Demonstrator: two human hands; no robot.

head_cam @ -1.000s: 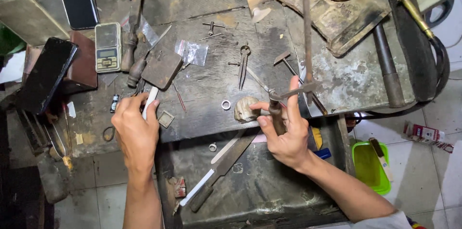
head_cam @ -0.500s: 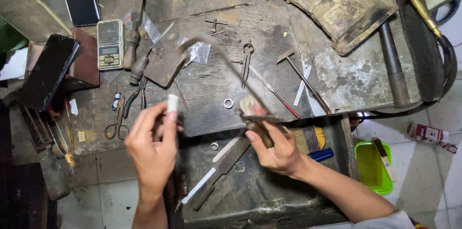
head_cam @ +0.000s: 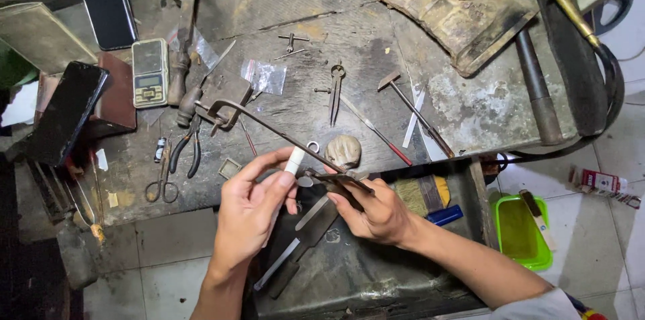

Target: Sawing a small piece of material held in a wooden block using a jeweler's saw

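The left hand (head_cam: 252, 209) pinches a small white stick (head_cam: 293, 158) between thumb and fingertips, its grip pressed together on the stick's lower part, the upper end pointing up against the thin blade side of a metal saw frame (head_cam: 269, 128). The right hand (head_cam: 376, 209) is closed around the frame's dark handle just right of the stick — the frame itself slants up and left from there over the worn table (head_cam: 322, 17). Stick and frame meet at the table's front edge, above an open drawer (head_cam: 349, 273).

Just right of the stick's tip lie a small metal ring (head_cam: 313, 146) and a pale rounded lump (head_cam: 344, 150). Well left of the stick are pliers (head_cam: 187, 152) and scissors (head_cam: 163, 179); further up — a small pocket scale (head_cam: 150, 72).
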